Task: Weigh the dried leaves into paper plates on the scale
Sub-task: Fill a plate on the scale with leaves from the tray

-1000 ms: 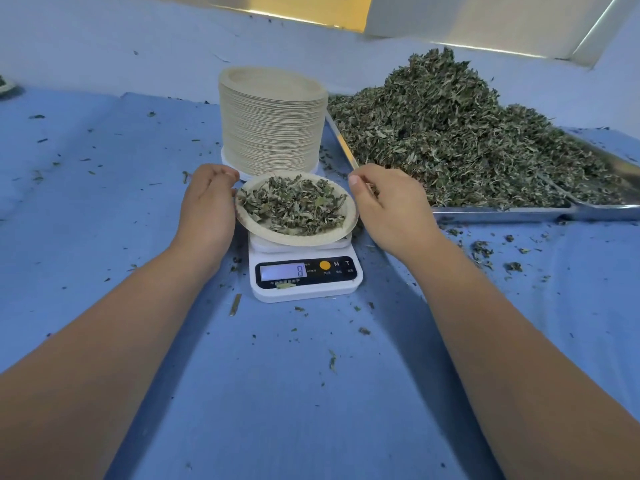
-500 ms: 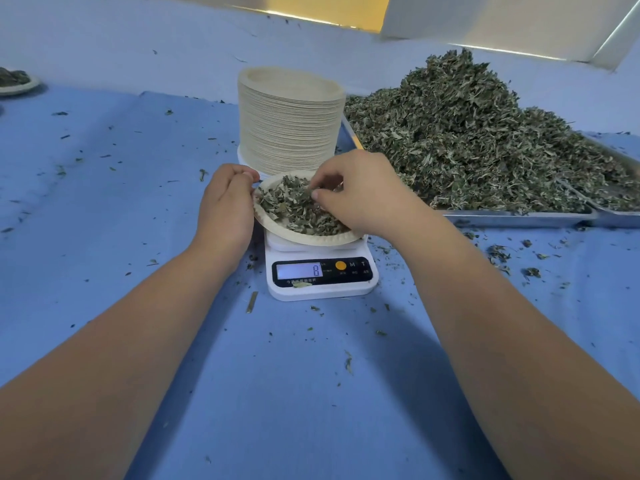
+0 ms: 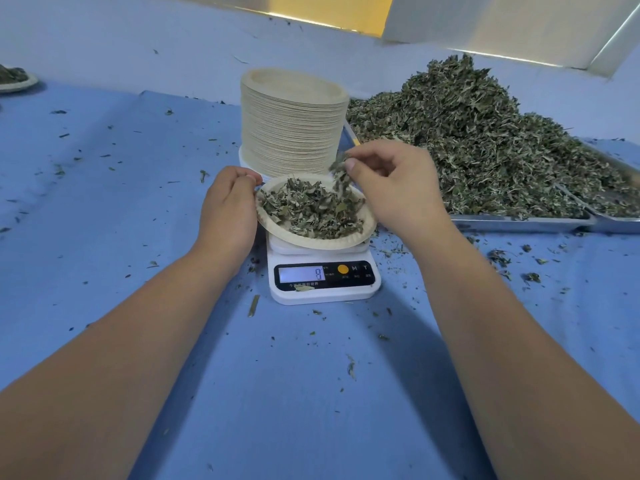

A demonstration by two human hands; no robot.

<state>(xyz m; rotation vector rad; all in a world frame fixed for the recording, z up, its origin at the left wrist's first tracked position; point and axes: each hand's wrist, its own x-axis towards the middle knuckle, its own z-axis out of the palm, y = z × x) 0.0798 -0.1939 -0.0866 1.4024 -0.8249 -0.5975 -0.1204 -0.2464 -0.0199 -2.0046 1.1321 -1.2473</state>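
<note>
A white digital scale [image 3: 323,282] stands in the middle of the blue cloth, its display reading 8. On it sits a paper plate [image 3: 277,228] filled with dried leaves [image 3: 308,211]. My left hand [image 3: 227,209] pinches the plate's left rim. My right hand [image 3: 398,187] hovers over the plate's right side and pinches a small bunch of dried leaves [image 3: 340,178] that dangles above the plate.
A tall stack of paper plates [image 3: 292,123] stands right behind the scale. A metal tray [image 3: 519,223] heaped with dried leaves [image 3: 485,140] lies to the right. A filled plate [image 3: 15,79] sits far left. Leaf crumbs litter the blue cloth [image 3: 121,202].
My right hand went from the tray side into the plate, then lifted up holding a pinch of leaves. My left hand stayed on the plate's rim. The display still reads 8.
</note>
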